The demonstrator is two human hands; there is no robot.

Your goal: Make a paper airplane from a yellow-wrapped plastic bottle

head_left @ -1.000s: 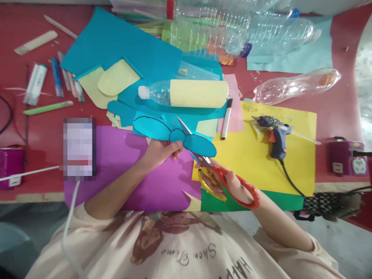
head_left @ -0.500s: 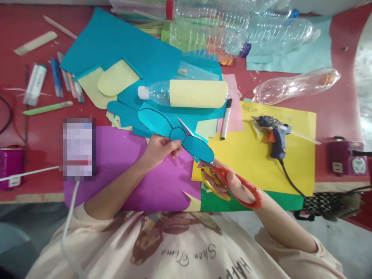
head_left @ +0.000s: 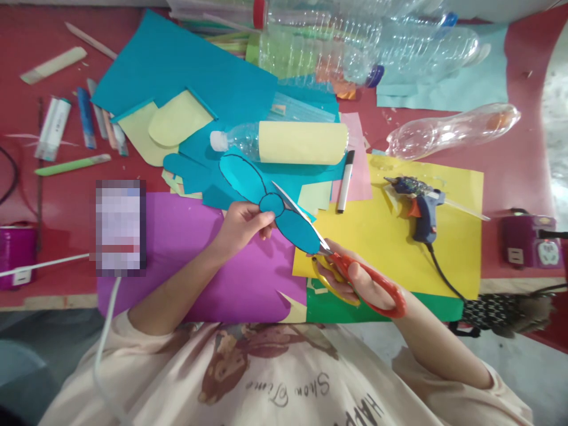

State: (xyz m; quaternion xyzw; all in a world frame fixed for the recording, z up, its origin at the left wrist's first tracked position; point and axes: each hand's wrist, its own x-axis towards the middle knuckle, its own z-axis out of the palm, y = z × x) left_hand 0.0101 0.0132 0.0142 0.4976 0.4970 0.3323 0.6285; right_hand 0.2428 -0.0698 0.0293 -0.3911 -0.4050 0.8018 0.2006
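Note:
My left hand (head_left: 248, 223) pinches a blue paper cutout (head_left: 296, 229) near its middle circle. Two oval lobes with black outlines stretch from that circle, one up-left and one down-right. In my right hand (head_left: 361, 281) are scissors (head_left: 386, 302) with one red and one yellow handle loop. Their blades lie along the upper right edge of the lower lobe, pointing up-left, and a strip of blue paper shows beyond them. Just past the cutout lies a plastic bottle (head_left: 303, 143) wrapped in pale yellow paper, with a white cap.
A glue gun (head_left: 425, 213) rests on yellow paper (head_left: 461, 236) at the right. Beside the wrapped bottle lies a marker (head_left: 345, 182). Clear bottles (head_left: 306, 47) fill the back. A phone (head_left: 119, 228) with a cable is at the left, on purple paper (head_left: 186, 284).
The cutout has turned slightly clockwise in my left hand, its upper lobe shifting right and up. The scissors have moved a little right, and more of their blades shows along the lower lobe.

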